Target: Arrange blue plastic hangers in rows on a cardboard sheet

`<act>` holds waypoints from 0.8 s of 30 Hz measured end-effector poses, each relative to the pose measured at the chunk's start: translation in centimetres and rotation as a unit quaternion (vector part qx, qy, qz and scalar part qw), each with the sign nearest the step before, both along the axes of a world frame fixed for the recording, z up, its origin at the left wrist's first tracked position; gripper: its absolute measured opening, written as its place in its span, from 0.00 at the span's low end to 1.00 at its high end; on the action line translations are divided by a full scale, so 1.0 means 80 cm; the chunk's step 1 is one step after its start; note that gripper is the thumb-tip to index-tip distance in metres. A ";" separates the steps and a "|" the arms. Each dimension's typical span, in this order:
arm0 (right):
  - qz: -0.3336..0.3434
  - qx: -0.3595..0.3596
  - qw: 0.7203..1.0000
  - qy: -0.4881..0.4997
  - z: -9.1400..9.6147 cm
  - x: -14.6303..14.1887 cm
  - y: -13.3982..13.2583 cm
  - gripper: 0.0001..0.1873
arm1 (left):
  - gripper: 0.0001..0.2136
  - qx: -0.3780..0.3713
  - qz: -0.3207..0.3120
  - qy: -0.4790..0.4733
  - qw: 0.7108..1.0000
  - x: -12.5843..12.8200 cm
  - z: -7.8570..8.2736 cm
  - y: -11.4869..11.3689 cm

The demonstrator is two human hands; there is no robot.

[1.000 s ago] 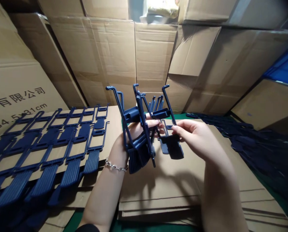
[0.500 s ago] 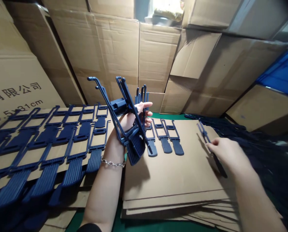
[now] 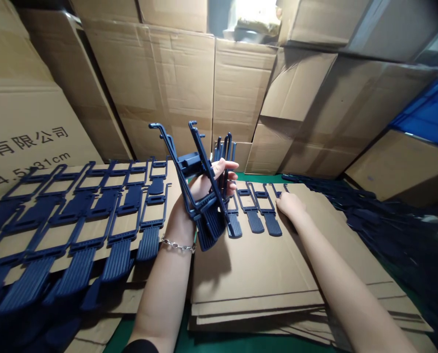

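My left hand (image 3: 199, 189) is raised over the work surface and closed round a bundle of dark blue plastic clip parts (image 3: 208, 221), whose hooked ends point up. My right hand (image 3: 290, 205) reaches forward and rests on a stack of cardboard sheets (image 3: 263, 269). Its fingers are closed on one blue clip part (image 3: 282, 188), and only the far end of that part shows past the hand. It lies at the right end of a short row of laid-out blue parts (image 3: 257, 215). A chain bracelet (image 3: 177, 245) is on my left wrist.
To the left, another cardboard sheet (image 3: 156, 215) carries several overlapping rows of the same blue parts (image 3: 94, 230). A loose heap of blue parts (image 3: 388, 220) lies at the right. Stacked cardboard boxes (image 3: 167, 88) wall in the back and sides, and a blue bin (image 3: 432, 113) stands at far right.
My right hand took a part from the heap on the right and carried it left to the end of the short row. My left hand stayed raised with its bundle.
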State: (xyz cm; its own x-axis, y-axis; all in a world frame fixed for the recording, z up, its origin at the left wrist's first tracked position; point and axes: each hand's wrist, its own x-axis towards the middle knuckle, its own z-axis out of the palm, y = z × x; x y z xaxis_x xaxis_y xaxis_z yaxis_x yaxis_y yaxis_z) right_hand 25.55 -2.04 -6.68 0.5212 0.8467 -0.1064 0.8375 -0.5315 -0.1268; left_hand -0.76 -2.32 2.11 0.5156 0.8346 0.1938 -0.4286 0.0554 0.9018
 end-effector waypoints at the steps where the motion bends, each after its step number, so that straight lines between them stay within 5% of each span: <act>1: 0.007 0.005 1.000 0.004 0.000 -0.004 0.003 0.18 | 0.13 0.000 -0.008 -0.004 1.000 0.000 0.000 -0.002; 7: 0.032 0.034 0.998 0.037 0.004 -0.014 0.006 0.17 | 0.15 -0.045 -0.065 -0.015 0.997 0.004 -0.003 -0.002; 12: 0.103 0.118 0.982 0.101 0.035 -0.047 -0.019 0.17 | 0.16 -0.060 -0.095 -0.040 0.993 0.012 -0.007 -0.001; 15: 0.206 0.179 0.894 0.355 0.056 -0.083 -0.043 0.21 | 0.17 -0.082 -0.136 -0.071 0.985 0.016 -0.008 -0.003; 18: 0.220 0.222 0.792 0.524 0.067 -0.107 -0.060 0.18 | 0.17 -0.098 -0.165 -0.093 0.977 0.017 -0.008 -0.004; 22: 0.194 0.254 0.720 0.616 0.071 -0.115 -0.074 0.22 | 0.15 -0.056 -0.154 -0.099 0.981 0.013 -0.012 0.001; 24: 0.208 0.279 0.726 0.593 0.073 -0.115 -0.079 0.22 | 0.16 -0.045 -0.135 -0.081 0.987 0.013 -0.015 0.003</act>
State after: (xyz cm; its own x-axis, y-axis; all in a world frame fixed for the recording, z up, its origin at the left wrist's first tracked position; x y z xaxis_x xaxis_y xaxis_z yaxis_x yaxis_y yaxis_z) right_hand 16.35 -8.37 -0.83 0.0291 0.9884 0.1491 0.0359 0.1481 -0.9883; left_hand 0.25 -2.11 0.95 0.6899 0.6888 0.2225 -0.5250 0.2646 0.8089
